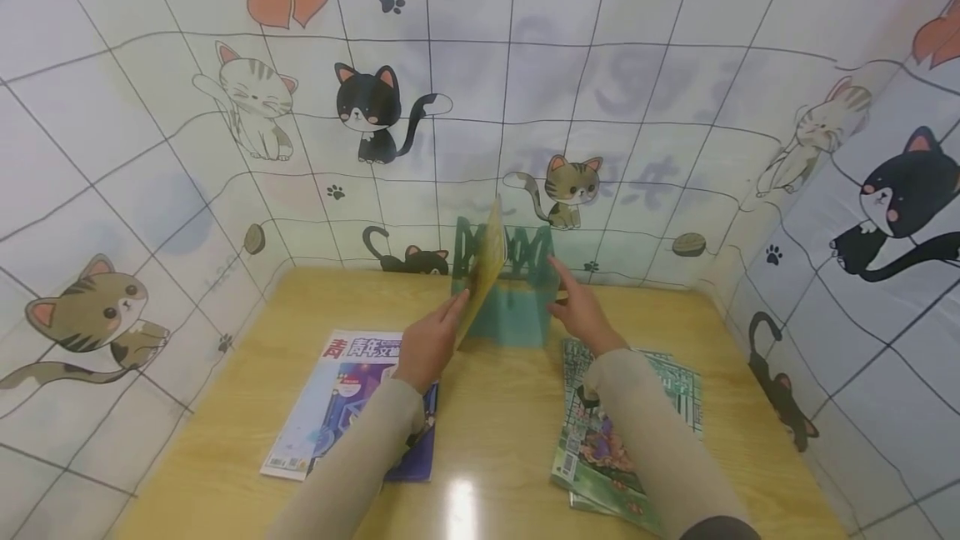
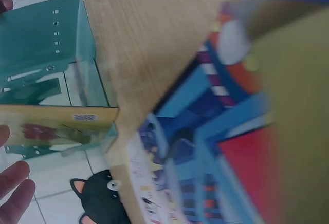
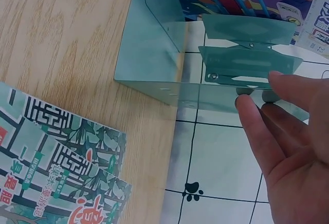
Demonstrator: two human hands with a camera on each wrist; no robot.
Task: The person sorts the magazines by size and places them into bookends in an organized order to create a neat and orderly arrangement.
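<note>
We see a thin yellow paper-covered magazine [image 1: 486, 269] standing on end inside a teal, partly see-through stand [image 1: 513, 323] with cut-out shapes along its upper part. The magazine sits towards the stand's left side, turned nearly edge-on to the head camera. Its long axis rises from the stand's base and tilts, the top leaning to our right. Its yellow cover faces left, towards the left hand [image 1: 429, 344], and in the left wrist view we find a small barcode near the cover's lower end.

Our left hand lies along that yellow face with its fingers fairly straight; we cannot tell how firmly they press, or where the thumb is. Our right hand [image 1: 588, 315] pinches the stand's right side panel, digits on both faces of it. The two hands are apart, with the stand and magazine between them.

On the pale wooden table [image 1: 495, 457], flat white and purple-blue glossy magazines [image 1: 356, 415] lie partly beneath our left forearm, their long axis pointing away from us. Overlapping green illustrated magazines [image 1: 592, 440] lie beneath our right forearm, fanned at slightly different angles.
</note>
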